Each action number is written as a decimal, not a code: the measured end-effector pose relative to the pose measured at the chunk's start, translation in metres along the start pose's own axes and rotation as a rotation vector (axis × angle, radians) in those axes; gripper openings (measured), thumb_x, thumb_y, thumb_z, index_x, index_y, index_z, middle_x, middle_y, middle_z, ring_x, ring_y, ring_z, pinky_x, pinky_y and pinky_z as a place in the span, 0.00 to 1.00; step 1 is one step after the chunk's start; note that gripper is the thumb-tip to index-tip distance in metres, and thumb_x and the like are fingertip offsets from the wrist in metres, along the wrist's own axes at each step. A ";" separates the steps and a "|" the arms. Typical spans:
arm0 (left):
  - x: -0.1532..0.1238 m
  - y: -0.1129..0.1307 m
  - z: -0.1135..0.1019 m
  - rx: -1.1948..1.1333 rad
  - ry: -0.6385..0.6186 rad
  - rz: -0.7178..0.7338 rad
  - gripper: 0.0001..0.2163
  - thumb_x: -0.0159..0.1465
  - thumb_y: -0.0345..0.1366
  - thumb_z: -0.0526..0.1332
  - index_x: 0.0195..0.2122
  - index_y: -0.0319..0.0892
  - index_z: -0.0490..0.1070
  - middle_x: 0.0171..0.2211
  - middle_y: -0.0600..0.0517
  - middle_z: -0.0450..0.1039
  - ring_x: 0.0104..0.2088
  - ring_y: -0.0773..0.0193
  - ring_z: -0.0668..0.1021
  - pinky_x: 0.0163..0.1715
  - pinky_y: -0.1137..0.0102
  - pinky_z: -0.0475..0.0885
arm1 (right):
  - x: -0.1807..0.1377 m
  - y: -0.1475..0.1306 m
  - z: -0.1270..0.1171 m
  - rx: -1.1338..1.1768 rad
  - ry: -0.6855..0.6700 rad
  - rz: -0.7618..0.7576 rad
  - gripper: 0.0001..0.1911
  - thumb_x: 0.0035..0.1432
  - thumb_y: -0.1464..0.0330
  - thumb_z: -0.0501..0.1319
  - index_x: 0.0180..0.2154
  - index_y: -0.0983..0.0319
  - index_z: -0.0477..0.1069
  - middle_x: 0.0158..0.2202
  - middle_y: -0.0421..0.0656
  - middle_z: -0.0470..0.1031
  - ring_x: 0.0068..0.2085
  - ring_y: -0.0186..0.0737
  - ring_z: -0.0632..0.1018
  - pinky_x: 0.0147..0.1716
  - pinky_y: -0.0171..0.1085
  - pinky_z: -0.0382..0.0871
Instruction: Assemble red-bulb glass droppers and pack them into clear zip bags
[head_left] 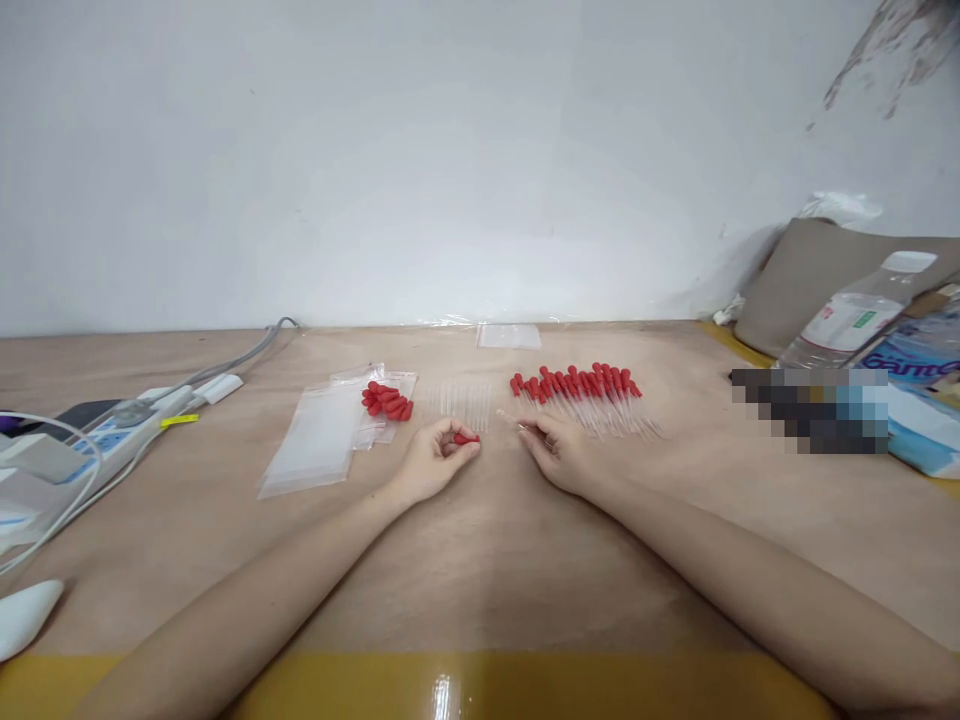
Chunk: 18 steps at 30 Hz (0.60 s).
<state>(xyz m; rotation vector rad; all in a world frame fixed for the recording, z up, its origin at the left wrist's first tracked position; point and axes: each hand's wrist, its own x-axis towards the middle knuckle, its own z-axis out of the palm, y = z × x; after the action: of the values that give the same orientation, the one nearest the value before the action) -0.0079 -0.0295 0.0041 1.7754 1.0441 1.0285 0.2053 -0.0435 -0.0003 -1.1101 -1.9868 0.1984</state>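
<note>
Pinched between the fingers of my left hand is a red rubber bulb, its narrow end toward the right. My right hand grips a thin clear dropper tube that points up and left. A small gap separates the bulb from the tube. Just behind my hands lies a row of clear tubes. Loose red bulbs are heaped on clear plastic bags at the left. Several droppers with red bulbs fitted lie side by side behind my right hand, tips toward me.
A power strip with cables and a white mouse are on the left. At the right stand a plastic bottle, a grey-brown container and a pack of tissues. One flat clear bag lies near the wall.
</note>
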 end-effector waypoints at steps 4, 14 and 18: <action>0.000 -0.008 0.000 -0.017 -0.028 0.028 0.09 0.57 0.38 0.60 0.32 0.39 0.62 0.28 0.53 0.70 0.28 0.68 0.74 0.30 0.72 0.69 | 0.001 -0.003 -0.001 -0.057 -0.098 -0.077 0.12 0.58 0.67 0.51 0.39 0.63 0.71 0.29 0.43 0.72 0.30 0.35 0.71 0.35 0.36 0.60; -0.001 -0.002 -0.001 0.237 -0.050 0.168 0.09 0.61 0.38 0.56 0.39 0.40 0.70 0.37 0.48 0.71 0.38 0.62 0.74 0.39 0.66 0.69 | -0.001 -0.005 -0.003 -0.110 -0.190 -0.132 0.12 0.59 0.68 0.51 0.42 0.62 0.70 0.35 0.45 0.75 0.35 0.35 0.73 0.39 0.37 0.56; -0.001 -0.003 -0.001 0.220 -0.065 0.165 0.09 0.61 0.38 0.56 0.37 0.40 0.71 0.35 0.49 0.72 0.36 0.63 0.74 0.38 0.67 0.70 | -0.001 -0.004 -0.003 -0.092 -0.214 -0.166 0.12 0.60 0.69 0.51 0.42 0.61 0.70 0.35 0.44 0.74 0.36 0.35 0.73 0.39 0.38 0.56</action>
<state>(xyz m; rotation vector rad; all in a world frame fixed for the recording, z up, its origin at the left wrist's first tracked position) -0.0101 -0.0296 0.0016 2.0879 1.0154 0.9775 0.2050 -0.0471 0.0029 -1.0096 -2.2873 0.1435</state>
